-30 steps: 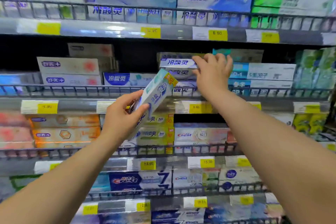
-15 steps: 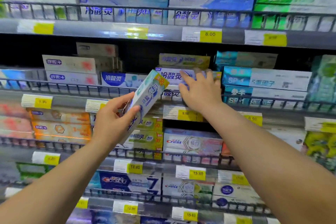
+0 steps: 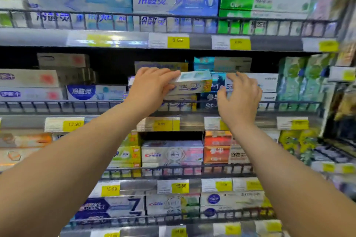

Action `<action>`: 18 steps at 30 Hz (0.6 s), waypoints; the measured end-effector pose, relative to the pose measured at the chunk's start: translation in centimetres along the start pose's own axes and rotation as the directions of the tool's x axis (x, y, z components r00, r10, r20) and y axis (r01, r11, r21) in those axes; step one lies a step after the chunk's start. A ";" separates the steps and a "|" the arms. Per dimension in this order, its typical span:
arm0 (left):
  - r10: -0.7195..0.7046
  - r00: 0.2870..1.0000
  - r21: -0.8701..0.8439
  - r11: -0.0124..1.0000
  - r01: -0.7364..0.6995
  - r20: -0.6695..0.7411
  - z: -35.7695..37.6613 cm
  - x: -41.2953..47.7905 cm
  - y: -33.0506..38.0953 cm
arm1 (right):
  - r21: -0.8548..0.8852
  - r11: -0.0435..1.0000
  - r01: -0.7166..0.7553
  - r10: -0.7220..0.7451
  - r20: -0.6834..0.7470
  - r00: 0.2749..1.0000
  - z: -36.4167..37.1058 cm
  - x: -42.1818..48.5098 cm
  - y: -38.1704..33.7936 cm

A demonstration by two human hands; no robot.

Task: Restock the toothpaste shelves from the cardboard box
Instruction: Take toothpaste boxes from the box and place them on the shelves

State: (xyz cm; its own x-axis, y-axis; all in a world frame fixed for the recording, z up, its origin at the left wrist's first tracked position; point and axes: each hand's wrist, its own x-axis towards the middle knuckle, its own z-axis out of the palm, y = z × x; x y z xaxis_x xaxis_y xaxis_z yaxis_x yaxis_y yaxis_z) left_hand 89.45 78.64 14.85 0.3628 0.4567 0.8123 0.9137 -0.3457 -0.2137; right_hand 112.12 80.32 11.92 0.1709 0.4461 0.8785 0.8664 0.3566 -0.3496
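1. Head cam: our left hand [image 3: 152, 87] grips toothpaste box [image 3: 193, 82] by its left end.
2. Box: white-teal, yellow end, level above stacked boxes [image 3: 180, 100], wire-railed shelf [image 3: 57, 105].
3. Right hand [image 3: 239, 100] spread, empty, just beside.

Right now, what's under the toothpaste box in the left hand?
Similar stacked boxes lie under the toothpaste box. The left hand hides their left ends, so the count is unclear.

Card cartons, metal rails, plastic strips, paper tags
pale teal-and-white toothpaste carton [image 3: 192, 82]: printed card, smooth, slight sheen; dark wire shelf rail [image 3: 77, 105]: metal, dull finish; clear price-strip cover [image 3: 107, 41]: plastic, v. glossy w/ glare; yellow price labels [image 3: 178, 42]: paper, matt; blue-and-white cartons [image 3: 173, 0] on top shelf: glossy card.
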 end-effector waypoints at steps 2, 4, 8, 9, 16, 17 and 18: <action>-0.038 0.998 0.022 0.999 0.037 0.042 1.2 1.0 0.3 | 0.011 1.000 -0.011 0.011 0.008 1.000 -0.3 -0.3 0.5; -0.104 0.994 0.059 0.993 0.102 0.034 2.0 1.5 0.5 | 0.024 1.000 -0.008 0.008 0.027 1.000 -0.3 -0.7 0.9; -0.201 0.979 0.116 0.972 0.203 -0.032 2.6 1.3 1.2 | 0.046 0.999 0.028 -0.030 0.056 0.998 0.2 -1.5 1.0; -0.191 0.981 0.138 0.971 0.195 -0.036 2.8 1.0 1.4 | 0.048 0.998 0.038 -0.041 0.060 0.997 0.3 -1.6 0.9; -0.139 0.987 0.030 0.989 0.142 -0.086 3.1 -2.9 1.3 | 0.184 0.979 0.087 -0.112 0.128 0.985 0.8 -4.2 0.0; -0.142 0.984 0.006 0.990 0.144 -0.109 2.8 -4.0 1.3 | 0.216 0.971 0.103 -0.135 0.141 0.981 1.0 -4.9 -0.4; -0.152 0.981 -0.015 0.988 0.152 -0.121 2.5 -5.3 1.2 | 0.252 0.960 0.121 -0.162 0.150 0.975 1.2 -5.6 -0.9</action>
State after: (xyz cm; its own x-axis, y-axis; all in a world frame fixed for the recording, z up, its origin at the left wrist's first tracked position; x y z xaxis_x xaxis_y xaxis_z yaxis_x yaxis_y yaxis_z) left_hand 89.11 77.82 8.91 0.1943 0.4011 0.8952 0.9552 -0.2850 -0.0796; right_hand 109.81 78.47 6.88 -0.0440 0.5006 0.8646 0.7346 0.6028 -0.3116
